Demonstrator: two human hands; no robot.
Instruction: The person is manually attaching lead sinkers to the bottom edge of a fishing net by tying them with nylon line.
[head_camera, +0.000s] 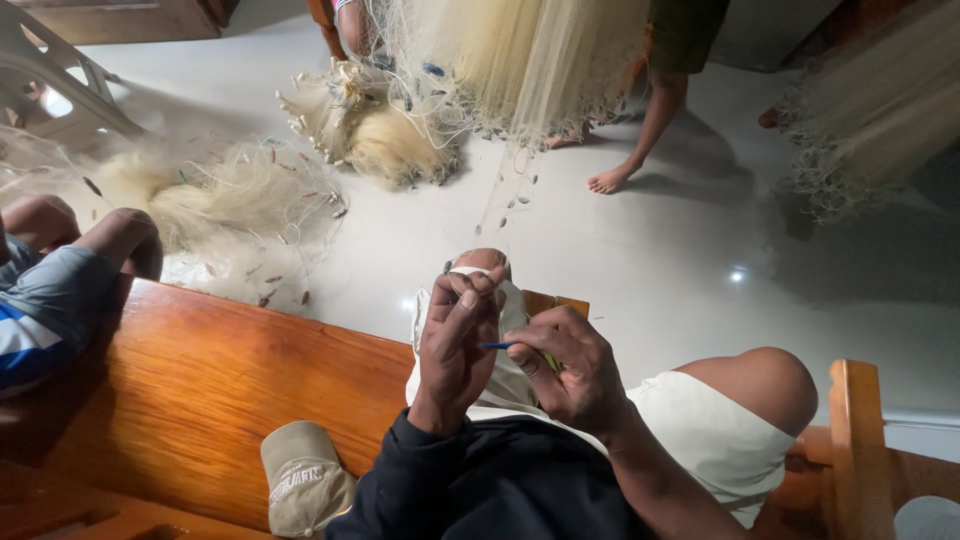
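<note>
Two hands at lap, left hand raised, right hand pinching blue needle

A glossy white floor with a bright light glint spreads under heaps of pale netting, while a polished wooden bench crosses the foreground, a tan cap lies on it, and a white plastic chair stands at the upper left.
</note>
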